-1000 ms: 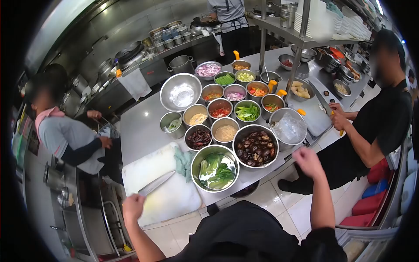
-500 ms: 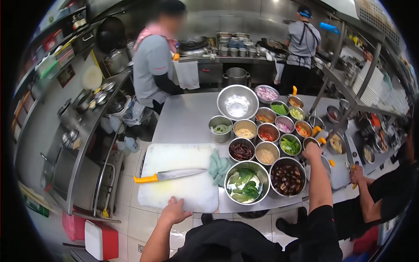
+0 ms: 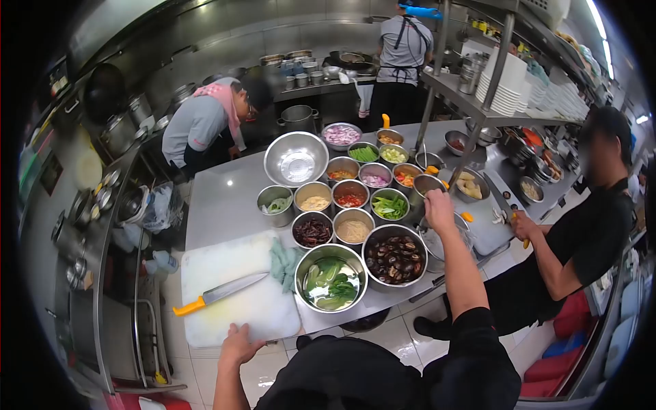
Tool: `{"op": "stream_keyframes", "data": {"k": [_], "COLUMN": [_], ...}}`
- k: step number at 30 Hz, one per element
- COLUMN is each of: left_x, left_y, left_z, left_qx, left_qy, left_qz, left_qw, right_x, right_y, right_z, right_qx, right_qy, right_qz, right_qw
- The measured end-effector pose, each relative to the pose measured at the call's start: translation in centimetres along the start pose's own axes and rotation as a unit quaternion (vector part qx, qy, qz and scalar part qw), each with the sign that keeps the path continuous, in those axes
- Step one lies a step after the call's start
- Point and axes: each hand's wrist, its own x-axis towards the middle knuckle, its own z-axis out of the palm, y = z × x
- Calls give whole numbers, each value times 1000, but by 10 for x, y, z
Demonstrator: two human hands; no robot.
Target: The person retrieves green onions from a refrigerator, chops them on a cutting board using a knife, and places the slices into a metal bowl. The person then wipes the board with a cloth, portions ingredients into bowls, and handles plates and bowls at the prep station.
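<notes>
My left hand (image 3: pixel 238 344) rests with its fingers spread at the near edge of the white cutting board (image 3: pixel 263 314), holding nothing. On that board lies a knife (image 3: pixel 232 288) with a yellow handle, beside a green cloth (image 3: pixel 283 263). My right hand (image 3: pixel 441 208) grips the rim of a small metal pot (image 3: pixel 427 183), which looks tilted; its contents are hard to make out. Below that hand are the pot of dark mushrooms (image 3: pixel 395 260) and, partly behind my forearm, a pot with a plastic bag (image 3: pixel 437 239). Leafy greens (image 3: pixel 331 281) sit in liquid in a near pot.
Several pots of cut vegetables and a large empty bowl (image 3: pixel 296 158) stand on the steel table (image 3: pixel 212 205). A shelf (image 3: pixel 492 109) with stacked plates rises at the right. One co-worker (image 3: pixel 577 225) holds a tool at right; another (image 3: pixel 208 126) leans at left; a third (image 3: pixel 404 48) stands behind.
My left hand has left the knife handle and come to the board's near edge. My right hand has reached forward and taken hold of the small pot. The left co-worker has moved and bent over.
</notes>
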Motion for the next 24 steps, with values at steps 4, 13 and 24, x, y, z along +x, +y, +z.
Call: {"op": "stream_keyframes", "data": {"k": [4,13,24], "left_x": [-1,-6,2], "left_y": [2,-12,-46], "left_z": [-6,4,-12], "left_qx": [-2,23,10], "left_qy": [-15,3,-13], "left_qz": [1,21,140], "left_qw": [1000,1000,990], "right_x": [-6,-17,-60], "right_y": [-1,-79,-225], "right_z": [-5,-73,-88], "right_qx": [30,75,106], "right_qy": [107,201,169], "right_qz": [-84,-247,-355], "right_qw": [990,945,913]}}
